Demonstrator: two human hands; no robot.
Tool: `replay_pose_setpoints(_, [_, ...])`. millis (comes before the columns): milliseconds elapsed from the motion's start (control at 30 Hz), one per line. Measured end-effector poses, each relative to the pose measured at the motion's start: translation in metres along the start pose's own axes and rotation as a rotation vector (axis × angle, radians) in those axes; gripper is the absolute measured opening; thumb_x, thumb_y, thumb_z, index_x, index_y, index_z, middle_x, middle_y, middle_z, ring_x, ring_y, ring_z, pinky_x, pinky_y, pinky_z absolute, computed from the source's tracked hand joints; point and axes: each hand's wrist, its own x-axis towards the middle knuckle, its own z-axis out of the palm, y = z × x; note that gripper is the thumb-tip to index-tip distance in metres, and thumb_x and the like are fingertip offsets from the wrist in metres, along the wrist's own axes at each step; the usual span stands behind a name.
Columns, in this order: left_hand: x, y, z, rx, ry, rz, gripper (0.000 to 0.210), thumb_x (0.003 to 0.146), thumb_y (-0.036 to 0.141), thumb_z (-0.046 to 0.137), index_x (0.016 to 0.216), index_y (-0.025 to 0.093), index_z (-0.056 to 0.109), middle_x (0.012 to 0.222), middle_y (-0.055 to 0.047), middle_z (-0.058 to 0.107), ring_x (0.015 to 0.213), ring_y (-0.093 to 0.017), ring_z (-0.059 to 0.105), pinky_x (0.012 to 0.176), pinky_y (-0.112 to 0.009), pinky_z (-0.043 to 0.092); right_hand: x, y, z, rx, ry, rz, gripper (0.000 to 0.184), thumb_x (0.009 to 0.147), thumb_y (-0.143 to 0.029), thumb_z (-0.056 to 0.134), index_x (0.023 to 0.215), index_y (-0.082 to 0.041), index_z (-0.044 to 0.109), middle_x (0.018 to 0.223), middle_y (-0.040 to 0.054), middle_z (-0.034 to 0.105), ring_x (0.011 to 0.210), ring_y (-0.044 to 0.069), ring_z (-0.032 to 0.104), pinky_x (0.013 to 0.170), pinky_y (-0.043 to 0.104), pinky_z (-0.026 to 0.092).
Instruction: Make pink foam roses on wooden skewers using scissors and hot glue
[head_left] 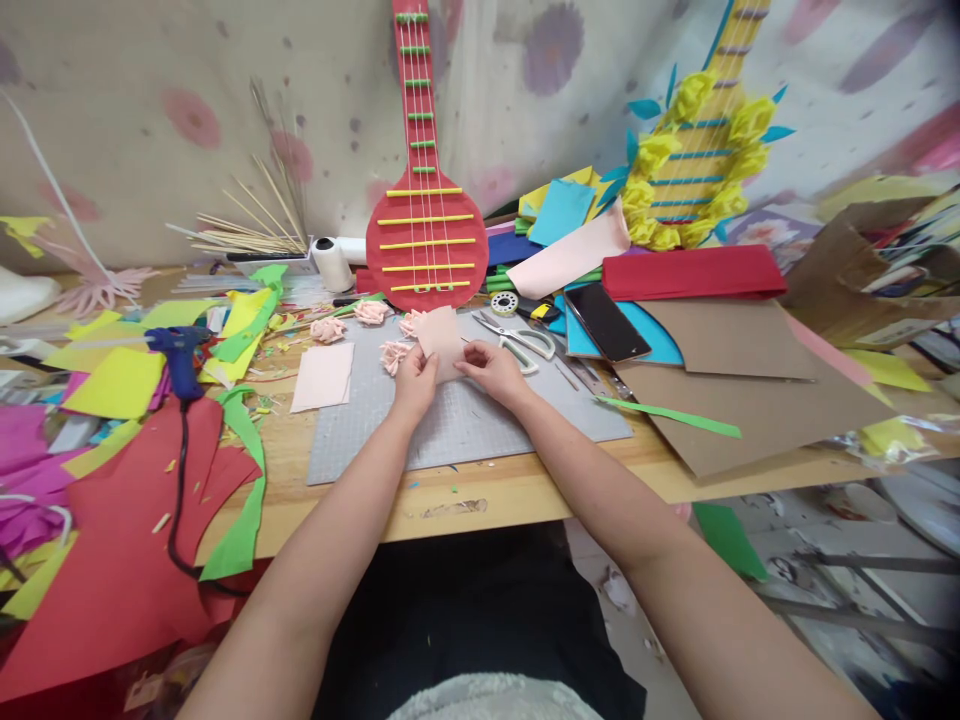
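Note:
A pale pink square of crepe paper (441, 338) is held up over the grey cutting mat (457, 425). My left hand (417, 380) pinches its lower left edge, thumb in front. At the right edge, my right hand (491, 370) grips the same sheet between thumb and fingers. Just behind the sheet lie several pink paper roses, one (370, 312) near the mat's back edge and another (394, 357) beside my left hand. A stack of matching pink squares (322, 377) rests to the left, partly on the mat. Scissors (517, 338) with white handles lie right of my hands.
A red paper lute (427, 245) stands at the back, a yellow one (690, 170) to its right. A blue glue gun (180, 360) and its cord sit among scraps on the left. A phone (606, 320) and brown card (750, 410) are on the right.

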Motion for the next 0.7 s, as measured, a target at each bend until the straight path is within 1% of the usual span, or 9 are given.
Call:
replay_pose_setpoints(100, [0.0007,-0.0026,0.0004,-0.047,0.015,-0.051,0.022,0.068,0.024,0.058,0.088,0.016,0.058,0.080,-0.004,0.069,0.075,-0.018,0.064,0.071,-0.030,0.049,-0.0015,-0.0058,-0.0002,-0.055,0.028,-0.003,0.010,0.070,-0.027,0.061,0.074,-0.019,0.059,0.072,0.0004,0.065,0.065,0.013,0.058,0.066,0.028,0.045])
replay_pose_setpoints(200, [0.0009,-0.0033,0.0010,-0.097,0.014,-0.075,0.024,0.068,0.023,0.058,0.090,0.016,0.057,0.082,-0.004,0.069,0.077,-0.018,0.064,0.073,-0.031,0.049,-0.0027,-0.0100,-0.0003,-0.073,0.061,0.006,0.009,0.071,-0.026,0.060,0.075,-0.019,0.059,0.072,0.0004,0.064,0.064,0.012,0.057,0.066,0.027,0.045])
replay_pose_setpoints(267, [0.0010,-0.0031,0.0007,-0.083,0.007,-0.056,0.023,0.069,0.023,0.058,0.091,0.016,0.057,0.084,-0.005,0.069,0.079,-0.018,0.064,0.075,-0.031,0.049,-0.0031,-0.0105,-0.0001,-0.080,0.064,0.005,0.008,0.072,-0.027,0.059,0.075,-0.019,0.059,0.073,0.0002,0.065,0.065,0.013,0.058,0.066,0.027,0.045])
replay_pose_setpoints(400, [0.0006,-0.0031,-0.0012,0.050,-0.008,0.045,0.021,0.071,0.023,0.056,0.090,0.016,0.059,0.088,-0.006,0.069,0.080,-0.018,0.063,0.075,-0.030,0.048,-0.0027,-0.0074,0.0005,-0.091,0.035,-0.003,0.010,0.073,-0.030,0.058,0.074,-0.020,0.060,0.074,-0.0004,0.065,0.068,0.013,0.060,0.069,0.028,0.045])
replay_pose_setpoints(500, [-0.0004,-0.0039,-0.0022,0.125,-0.040,0.107,0.022,0.072,0.024,0.055,0.091,0.015,0.060,0.092,-0.007,0.068,0.084,-0.018,0.063,0.076,-0.029,0.047,-0.0020,-0.0049,0.0007,-0.087,0.022,0.000,0.012,0.073,-0.032,0.058,0.074,-0.020,0.060,0.075,-0.0002,0.066,0.071,0.014,0.061,0.069,0.028,0.045])
replay_pose_setpoints(600, [-0.0015,-0.0044,-0.0022,0.136,-0.057,0.107,0.023,0.071,0.024,0.057,0.092,0.015,0.060,0.091,-0.007,0.068,0.081,-0.018,0.063,0.074,-0.029,0.048,-0.0015,-0.0037,0.0004,-0.095,0.025,0.010,0.011,0.073,-0.030,0.058,0.074,-0.020,0.060,0.074,-0.0001,0.066,0.070,0.014,0.060,0.069,0.027,0.045])
replay_pose_setpoints(700, [-0.0021,-0.0043,-0.0020,0.145,-0.026,0.078,0.020,0.070,0.025,0.058,0.088,0.015,0.061,0.084,-0.007,0.068,0.077,-0.019,0.064,0.072,-0.029,0.048,-0.0018,-0.0047,0.0002,-0.098,0.025,0.006,0.010,0.074,-0.030,0.057,0.073,-0.020,0.059,0.073,-0.0004,0.065,0.070,0.013,0.059,0.068,0.027,0.044])
